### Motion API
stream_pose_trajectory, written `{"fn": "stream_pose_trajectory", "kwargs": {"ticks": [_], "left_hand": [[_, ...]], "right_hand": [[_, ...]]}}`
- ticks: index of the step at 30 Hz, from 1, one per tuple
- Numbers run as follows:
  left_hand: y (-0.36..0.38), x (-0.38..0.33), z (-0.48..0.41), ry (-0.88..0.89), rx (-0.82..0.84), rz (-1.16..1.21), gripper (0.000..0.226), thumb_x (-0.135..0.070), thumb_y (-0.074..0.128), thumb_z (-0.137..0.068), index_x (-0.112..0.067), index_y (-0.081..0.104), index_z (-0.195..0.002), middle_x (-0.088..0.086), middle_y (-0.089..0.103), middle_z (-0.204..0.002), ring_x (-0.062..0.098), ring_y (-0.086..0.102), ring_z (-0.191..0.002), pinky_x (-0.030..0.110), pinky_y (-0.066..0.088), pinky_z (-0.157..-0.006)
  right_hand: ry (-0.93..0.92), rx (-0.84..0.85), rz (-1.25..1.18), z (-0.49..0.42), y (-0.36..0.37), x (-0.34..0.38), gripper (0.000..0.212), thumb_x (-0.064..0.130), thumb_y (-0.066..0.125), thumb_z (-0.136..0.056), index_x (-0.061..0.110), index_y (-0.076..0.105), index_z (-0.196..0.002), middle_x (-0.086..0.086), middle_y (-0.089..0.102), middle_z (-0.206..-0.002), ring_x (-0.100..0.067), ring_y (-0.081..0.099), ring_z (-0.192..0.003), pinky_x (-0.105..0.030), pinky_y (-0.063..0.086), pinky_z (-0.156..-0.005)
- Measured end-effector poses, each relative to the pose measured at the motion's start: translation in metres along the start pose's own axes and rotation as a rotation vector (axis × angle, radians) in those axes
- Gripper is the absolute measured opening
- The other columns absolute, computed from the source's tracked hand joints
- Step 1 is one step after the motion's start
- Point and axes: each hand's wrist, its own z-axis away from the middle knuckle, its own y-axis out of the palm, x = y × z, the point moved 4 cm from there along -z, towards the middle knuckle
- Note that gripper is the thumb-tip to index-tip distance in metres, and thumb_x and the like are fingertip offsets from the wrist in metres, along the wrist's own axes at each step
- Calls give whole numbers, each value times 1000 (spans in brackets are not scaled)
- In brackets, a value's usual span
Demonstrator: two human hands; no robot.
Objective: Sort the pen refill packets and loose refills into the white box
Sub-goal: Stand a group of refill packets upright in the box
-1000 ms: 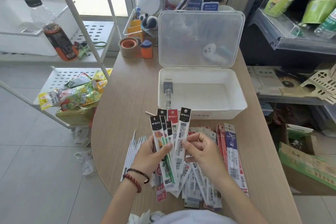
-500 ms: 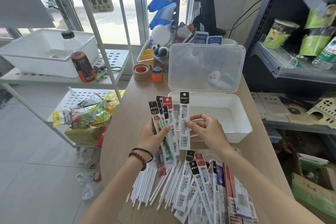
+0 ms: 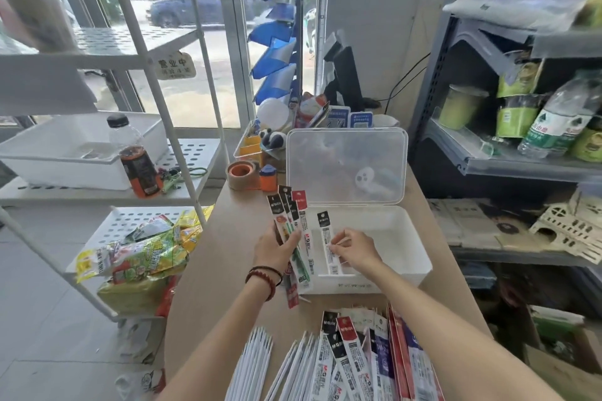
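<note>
The white box (image 3: pixel 411 234) stands open on the wooden table, its clear lid (image 3: pixel 347 166) raised behind it. My left hand (image 3: pixel 275 246) grips a fanned bunch of refill packets (image 3: pixel 294 221) just left of the box. My right hand (image 3: pixel 355 251) pinches a single black-topped refill packet (image 3: pixel 327 238) over the box's left part. A heap of refill packets (image 3: pixel 368 358) lies on the table near me. Loose white refills (image 3: pixel 257 365) lie in rows to its left.
A tape roll (image 3: pixel 241 174) and an orange sharpener (image 3: pixel 268 177) sit behind the box's left corner. A white wire rack (image 3: pixel 136 52) with a bottle (image 3: pixel 138 163) and snack bags (image 3: pixel 143 254) stands left. Grey shelves (image 3: pixel 508 163) with drinks stand right.
Both hands moved away from me toward the box. My right hand drew one packet out of the bunch and now holds it over the box. The camera tilted up.
</note>
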Motion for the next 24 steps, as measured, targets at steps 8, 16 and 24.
{"fn": "stream_pose_trajectory", "kwargs": {"ticks": [8,16,24], "left_hand": [[6,0,-7,18,129,37,19,-28,71,-81,-32,56,-91,-10,68,-91,4,66,-82,20,53,-71],[8,18,-10,-86,146,119,23,-24,69,-83,-19,59,-103,-2,71,-97,3,68,-75,17,52,-61],[18,17,-5,-67,102,89,18,-28,67,-85,-22,56,-98,-12,66,-83,-3,63,-66,7,44,-46]], "right_hand": [[-19,76,149,-4,11,-7,43,8,74,-83,17,61,-123,-1,62,-95,-11,60,-79,-11,42,-55],[24,64,372,-17,18,-15,41,17,73,-83,16,65,-124,-4,67,-119,-18,63,-99,-24,49,-87],[-180,-132,-51,9,0,9,33,42,57,-94,13,72,-101,2,73,-93,-8,65,-79,-15,46,-69]]}}
